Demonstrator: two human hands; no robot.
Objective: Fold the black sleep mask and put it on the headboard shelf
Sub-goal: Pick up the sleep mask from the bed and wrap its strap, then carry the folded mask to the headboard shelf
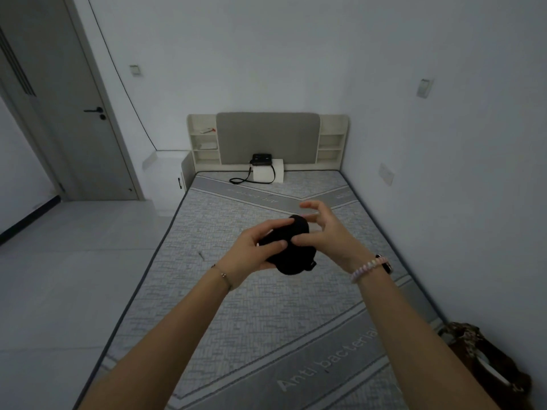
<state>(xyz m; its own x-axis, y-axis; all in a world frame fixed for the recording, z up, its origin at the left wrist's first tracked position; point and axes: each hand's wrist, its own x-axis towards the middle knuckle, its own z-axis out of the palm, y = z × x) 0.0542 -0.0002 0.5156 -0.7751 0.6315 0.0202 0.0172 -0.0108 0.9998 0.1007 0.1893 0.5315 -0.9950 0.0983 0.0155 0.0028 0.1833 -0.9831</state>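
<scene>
The black sleep mask (291, 251) is bunched up in the air above the middle of the mattress, held between both hands. My left hand (254, 250) grips its left side with fingers wrapped over the top. My right hand (324, 232) pinches its right side with the thumb, the other fingers spread above it. The headboard (268, 137) stands at the far end of the bed, with open shelf units on its left (204, 143) and right (331, 143).
A bare grey mattress (251, 306) fills the middle. A black pouch with a strap (261, 160) and a white box (268, 173) lie by the headboard. Small items sit on the left shelves. A brown bag (485, 362) lies at the right. A door (74, 113) is at the left.
</scene>
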